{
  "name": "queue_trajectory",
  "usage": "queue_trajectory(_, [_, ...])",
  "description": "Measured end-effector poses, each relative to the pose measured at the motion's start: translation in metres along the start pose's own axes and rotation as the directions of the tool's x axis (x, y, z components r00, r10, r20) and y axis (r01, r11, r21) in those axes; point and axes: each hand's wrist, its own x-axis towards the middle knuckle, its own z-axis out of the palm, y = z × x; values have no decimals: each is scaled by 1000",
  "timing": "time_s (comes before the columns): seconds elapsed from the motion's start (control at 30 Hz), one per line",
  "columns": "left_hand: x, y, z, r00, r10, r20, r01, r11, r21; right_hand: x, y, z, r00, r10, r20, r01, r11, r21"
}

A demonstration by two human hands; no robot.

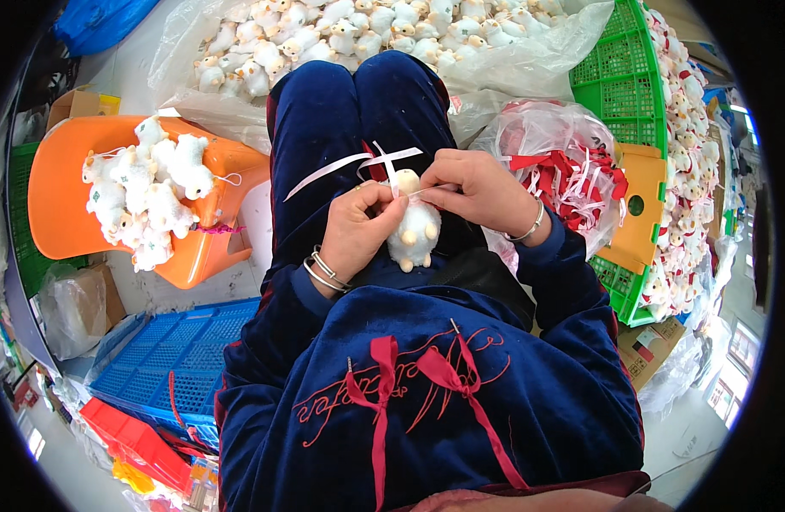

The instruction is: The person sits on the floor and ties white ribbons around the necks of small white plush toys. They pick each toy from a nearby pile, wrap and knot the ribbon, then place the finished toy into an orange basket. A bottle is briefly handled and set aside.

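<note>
A small white plush toy with a cream head and cream feet rests over my lap, its feet toward me. White ribbon lies in long loose strips beside its head, with a bit of red fabric underneath. My left hand is closed at the toy's neck, thumb and finger pinching the white ribbon there. On the other side, my right hand pinches a thin pale string drawn across the neck. What lies inside the right fingertips is partly hidden.
Several white plush toys sit on an orange chair at my left. More are heaped on plastic sheeting ahead. A clear bag of red and white ribbon pieces stands right, beside a green crate. A blue crate is near left.
</note>
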Motion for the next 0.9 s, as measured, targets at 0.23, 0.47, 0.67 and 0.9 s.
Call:
queue_trajectory(0.23, [1, 14, 6, 934, 355, -42, -324, 890, 322, -5, -14, 7, 980, -140, -142, 117, 980, -161])
queue_trajectory(0.47, [9, 8, 7, 878, 479, 7, -459, 837, 296, -12, -8, 13, 895, -305, -327, 200, 927, -317])
queue_trajectory(0.67, [7, 1, 3, 996, 78, -32, -79, 997, -26, -24, -3, 30, 958, -218, -186, 198, 973, -118])
queue_trajectory(0.9, [8, -6, 4, 1000, -20, -5, 18, 974, -225, -18, 13, 24, 998, 30, 59, -55, 879, 474])
